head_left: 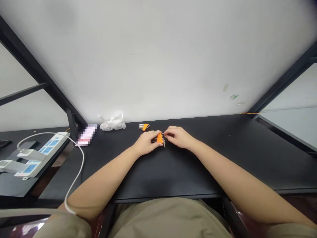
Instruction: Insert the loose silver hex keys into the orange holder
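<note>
The left hand [146,142] and right hand [178,137] meet just above the centre of the frame, both at a set of hex keys [159,138] in an orange holder. The set sits low over the black worktop [198,158] or on it; the hands hide where it rests. The left grip is narrow, its fingers wrapped around the holder's left side. The right grip is a tight pinch, its fingertips [165,134] at the upper right of the set, apparently on the steel key ends, though at this size I can't be sure which key they touch.

A second orange-holdered hex key set [144,127] lies just beyond the left hand, near the worktop's far edge. Further left along that edge lies a crumpled clear plastic bag [112,123], and beside it a pixelated, unreadable object [86,135]. At the left of the frame, a power strip [48,152] with blue sockets and plugged-in adapters sits lower down on a separate dark surface [15,186]. A white cable [83,162] curves from it down towards the left forearm [99,185]. A white wall [158,56] fills the upper frame, and a khaki shirt [168,218] shows along the bottom edge.
</note>
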Motion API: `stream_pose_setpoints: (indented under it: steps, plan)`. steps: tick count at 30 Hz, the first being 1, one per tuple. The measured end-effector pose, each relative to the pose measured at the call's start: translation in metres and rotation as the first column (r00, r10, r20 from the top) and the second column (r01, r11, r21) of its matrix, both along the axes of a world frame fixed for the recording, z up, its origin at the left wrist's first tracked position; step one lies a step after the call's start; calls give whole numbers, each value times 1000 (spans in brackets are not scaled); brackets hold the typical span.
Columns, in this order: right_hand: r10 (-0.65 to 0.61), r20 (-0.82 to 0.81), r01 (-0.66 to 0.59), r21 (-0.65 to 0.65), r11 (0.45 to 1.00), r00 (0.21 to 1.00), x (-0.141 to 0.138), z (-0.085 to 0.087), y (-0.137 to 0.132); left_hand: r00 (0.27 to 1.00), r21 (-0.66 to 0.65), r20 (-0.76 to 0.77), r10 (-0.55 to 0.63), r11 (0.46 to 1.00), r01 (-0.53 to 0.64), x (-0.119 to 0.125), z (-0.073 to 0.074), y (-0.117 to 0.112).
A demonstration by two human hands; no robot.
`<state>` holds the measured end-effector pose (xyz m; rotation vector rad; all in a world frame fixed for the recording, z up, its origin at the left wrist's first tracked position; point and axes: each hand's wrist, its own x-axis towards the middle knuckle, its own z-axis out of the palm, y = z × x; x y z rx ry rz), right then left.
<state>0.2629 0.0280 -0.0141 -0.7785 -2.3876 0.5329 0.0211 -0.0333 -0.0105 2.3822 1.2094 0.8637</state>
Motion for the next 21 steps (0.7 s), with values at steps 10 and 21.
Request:
stream_pose_setpoints:
  steps: [10, 21]
  plan:
    - [-193, 340, 175, 81, 981, 921, 20, -3, 18, 999, -57, 40, 29, 998, -26, -1, -1, -1]
    - [-203, 618, 273, -20, 962, 759, 11, 17, 1, 999, -95, 43, 16, 995, -12, -1, -1, -1]
